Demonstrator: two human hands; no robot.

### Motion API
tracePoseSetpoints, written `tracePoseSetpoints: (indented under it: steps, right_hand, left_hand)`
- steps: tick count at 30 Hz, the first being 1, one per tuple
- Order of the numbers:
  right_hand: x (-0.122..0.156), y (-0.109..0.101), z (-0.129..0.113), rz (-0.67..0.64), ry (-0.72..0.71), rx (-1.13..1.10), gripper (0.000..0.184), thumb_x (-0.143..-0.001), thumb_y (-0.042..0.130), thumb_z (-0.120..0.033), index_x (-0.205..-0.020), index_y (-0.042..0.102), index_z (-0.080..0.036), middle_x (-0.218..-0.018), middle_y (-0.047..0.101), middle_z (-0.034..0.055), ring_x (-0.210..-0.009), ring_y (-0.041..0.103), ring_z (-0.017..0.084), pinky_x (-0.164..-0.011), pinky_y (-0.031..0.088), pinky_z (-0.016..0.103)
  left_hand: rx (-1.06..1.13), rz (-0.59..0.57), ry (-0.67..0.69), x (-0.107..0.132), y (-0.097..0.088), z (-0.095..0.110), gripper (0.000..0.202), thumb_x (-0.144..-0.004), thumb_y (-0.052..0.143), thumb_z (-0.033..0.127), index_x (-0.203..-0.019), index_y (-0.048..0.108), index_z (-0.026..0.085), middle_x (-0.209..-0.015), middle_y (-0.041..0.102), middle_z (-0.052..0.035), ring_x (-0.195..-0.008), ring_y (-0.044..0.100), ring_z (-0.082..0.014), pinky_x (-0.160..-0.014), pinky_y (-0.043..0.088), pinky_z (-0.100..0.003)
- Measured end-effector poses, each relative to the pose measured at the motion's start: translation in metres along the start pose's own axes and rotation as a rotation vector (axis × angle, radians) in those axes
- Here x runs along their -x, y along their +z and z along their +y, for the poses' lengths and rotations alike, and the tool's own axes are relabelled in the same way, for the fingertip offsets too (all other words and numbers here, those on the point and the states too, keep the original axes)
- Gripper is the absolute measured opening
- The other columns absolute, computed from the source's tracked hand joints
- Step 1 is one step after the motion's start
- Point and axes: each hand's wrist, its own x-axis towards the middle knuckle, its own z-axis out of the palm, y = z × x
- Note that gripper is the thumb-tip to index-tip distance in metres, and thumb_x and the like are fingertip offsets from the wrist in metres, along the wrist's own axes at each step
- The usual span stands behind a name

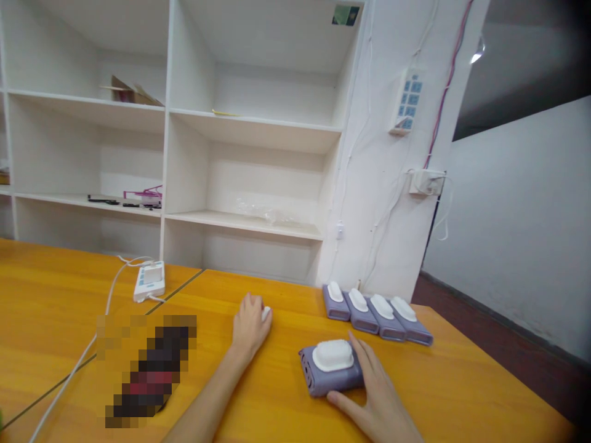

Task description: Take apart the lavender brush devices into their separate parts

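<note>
**Left hand on a small white piece, right hand around a box**

On my left, a power strip point(149, 280) and a white cord point(107, 303) lie on the table point(281, 394), then a dark, pixelated thing point(154, 372). My left hand point(249, 326) curls over a mostly hidden white piece point(266, 313); I cannot tell whether it grips it. Well apart, my right hand point(376, 387) clasps the right end of the purple box point(332, 380), which lies on the table with a white block point(333, 355) on top. Behind, to the right, four similar boxes point(364, 320) stand in a row.
</note>
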Motion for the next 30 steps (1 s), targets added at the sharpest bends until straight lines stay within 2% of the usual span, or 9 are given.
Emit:
tracePoseSetpoints:
  steps: [2,7,13,19,24,27,30]
  right_hand:
    - [0.000,-0.001,-0.001,-0.009,-0.003,-0.011,0.098,-0.086,0.068,-0.058,-0.163,0.021,-0.019,-0.170,0.030,0.0159,-0.158,0.028,0.034,-0.128,0.027,0.051]
    - [0.002,-0.002,0.001,-0.021,-0.012,-0.029,0.098,-0.086,0.069,-0.058,-0.163,0.018,-0.023,-0.170,0.030,0.0146,-0.158,0.028,0.034,-0.128,0.026,0.052]
    - [0.002,0.000,0.002,-0.018,-0.024,-0.029,0.097,-0.088,0.068,-0.057,-0.163,0.017,-0.022,-0.171,0.028,0.0155,-0.158,0.027,0.033,-0.129,0.026,0.052]
    - [0.002,-0.005,-0.001,-0.038,-0.009,-0.029,0.098,-0.088,0.066,-0.060,-0.163,0.020,-0.017,-0.171,0.027,0.0183,-0.158,0.027,0.035,-0.128,0.026,0.054]
    - [0.001,-0.009,0.001,-0.035,-0.034,-0.035,0.094,-0.085,0.071,-0.056,-0.162,0.028,-0.024,-0.167,0.035,0.0152,-0.155,0.034,0.036,-0.127,0.029,0.054]
    - [-0.001,-0.006,-0.001,-0.024,-0.069,-0.054,0.096,-0.083,0.073,-0.054,-0.162,0.027,-0.024,-0.168,0.034,0.0136,-0.156,0.030,0.035,-0.129,0.025,0.052]
    - [-0.005,-0.002,-0.007,-0.014,-0.088,-0.085,0.100,-0.082,0.074,-0.050,-0.162,0.020,-0.023,-0.169,0.032,0.0140,-0.157,0.028,0.033,-0.129,0.025,0.052]
  left_hand:
    - [0.012,-0.017,-0.007,-0.003,0.000,-0.005,0.034,-0.101,0.062,0.044,-0.122,0.064,0.017,-0.125,0.066,-0.0087,-0.109,0.065,-0.0259,-0.096,0.053,-0.047]
    - [0.041,-0.055,0.066,0.000,0.002,-0.007,0.062,-0.094,0.070,0.048,-0.145,0.051,0.019,-0.133,0.064,-0.0118,-0.122,0.060,-0.0322,-0.103,0.048,-0.053]
    - [0.084,-0.032,0.127,0.005,0.003,-0.009,0.036,-0.104,0.061,0.034,-0.137,0.059,0.019,-0.128,0.067,-0.0094,-0.118,0.065,-0.0277,-0.099,0.055,-0.050]
    - [0.073,-0.015,0.115,0.004,0.001,-0.010,0.031,-0.102,0.066,0.033,-0.129,0.063,0.018,-0.127,0.067,-0.0091,-0.112,0.068,-0.0261,-0.095,0.058,-0.048]
    - [0.053,0.016,0.024,0.000,-0.004,-0.023,0.029,-0.102,0.066,0.034,-0.125,0.065,0.017,-0.124,0.068,-0.0085,-0.108,0.069,-0.0249,-0.094,0.059,-0.047]
    - [0.066,0.036,-0.033,-0.002,-0.008,-0.027,0.031,-0.101,0.066,0.034,-0.128,0.064,0.018,-0.129,0.066,-0.0088,-0.116,0.066,-0.0275,-0.100,0.055,-0.052]
    - [0.132,0.059,-0.038,0.003,-0.012,-0.015,0.039,-0.103,0.059,0.025,-0.140,0.056,0.014,-0.149,0.053,-0.0183,-0.141,0.046,-0.0379,-0.115,0.036,-0.065]
